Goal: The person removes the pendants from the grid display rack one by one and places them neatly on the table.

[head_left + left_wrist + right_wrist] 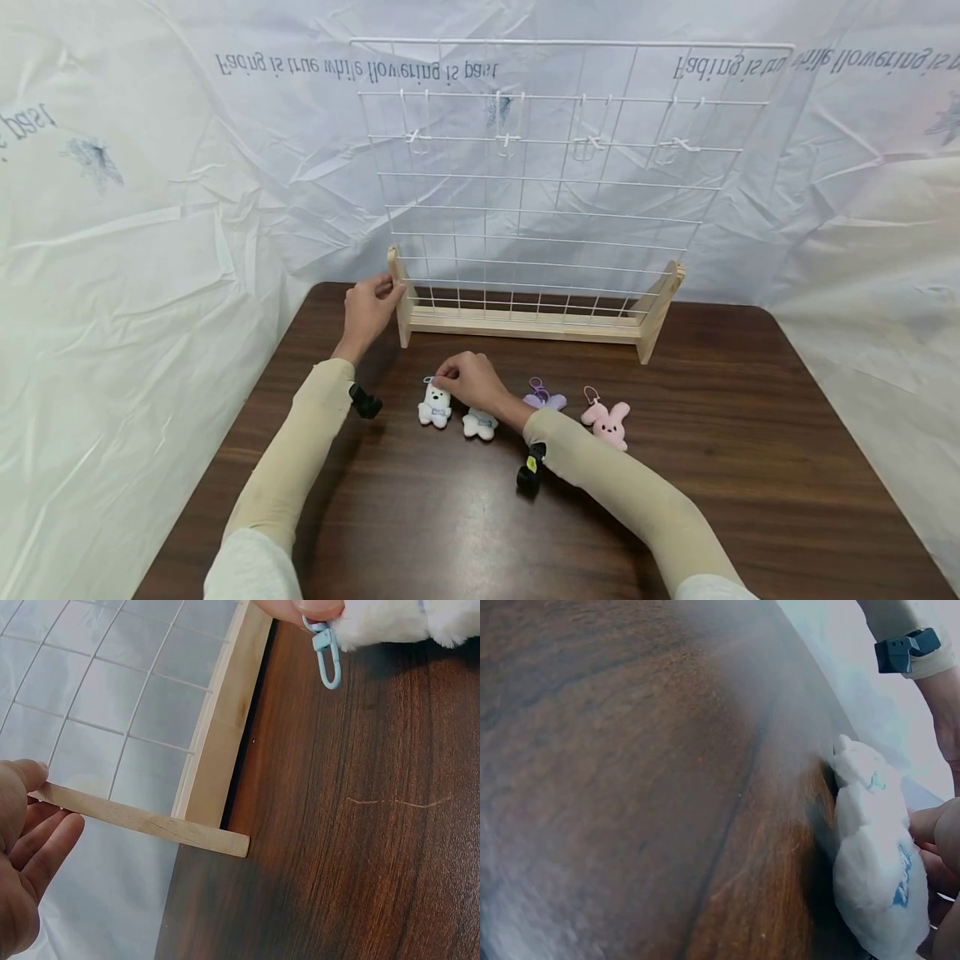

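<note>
My left hand (369, 312) grips the left wooden upright (150, 820) of a rack, thumb on one side and fingers on the other. With its fingertips, my right hand (472, 382) pinches the top of a white bear plush keychain (434, 408) that is low over the table or on it; I cannot tell which. The keychain's light blue clasp (327, 656) sticks out beside the fingertips. Partly under the right hand is a second white plush keychain (480, 427), its upper part hidden.
The rack's white wire grid (540, 206) stands at the table's back, with several white hooks (507, 138) near its top. A purple plush keychain (553, 402), partly behind the right forearm, and a pink bunny keychain (609, 425) lie on the dark wooden table (750, 467).
</note>
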### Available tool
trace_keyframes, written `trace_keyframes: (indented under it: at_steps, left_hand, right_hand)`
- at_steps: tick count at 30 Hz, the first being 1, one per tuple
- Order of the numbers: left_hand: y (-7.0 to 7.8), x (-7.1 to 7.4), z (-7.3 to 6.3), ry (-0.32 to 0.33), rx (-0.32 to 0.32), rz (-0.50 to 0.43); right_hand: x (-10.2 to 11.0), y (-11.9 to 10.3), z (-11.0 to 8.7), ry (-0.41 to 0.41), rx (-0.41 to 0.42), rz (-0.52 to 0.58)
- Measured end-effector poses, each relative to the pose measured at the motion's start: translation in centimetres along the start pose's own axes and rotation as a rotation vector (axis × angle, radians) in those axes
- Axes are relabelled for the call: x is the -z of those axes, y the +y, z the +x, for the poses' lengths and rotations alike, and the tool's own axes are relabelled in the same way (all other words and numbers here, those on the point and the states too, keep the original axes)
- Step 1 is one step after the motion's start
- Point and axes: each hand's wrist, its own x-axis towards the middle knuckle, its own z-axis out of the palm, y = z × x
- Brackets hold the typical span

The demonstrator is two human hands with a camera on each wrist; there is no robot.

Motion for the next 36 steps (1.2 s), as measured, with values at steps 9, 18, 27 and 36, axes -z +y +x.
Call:
trace_keyframes:
  at_steps: [9,18,27,36]
  left_hand:
    - [0.0,-0.1,0.1,-0.005,-0.007,-0.015]
    - [0.0,-0.2,0.4,-0.004,-0.020,-0.014]
    - [0.2,-0.1,0.4,-0.009,-0.032,-0.028]
    - [-0.3,0.2,-0.1,-0.002,-0.038,-0.036]
  right_hand:
    - [0.2,0.2,0.0,-0.004,-0.019,-0.006]
    - [0.8,0.4,-0.2,-0.004,-0.042,-0.004]
    - [4.3,-0.6,-0.7,0.029,-0.048,0.041]
    - [8.7,-1.3,-2.5,0.126,-0.051,0.132]
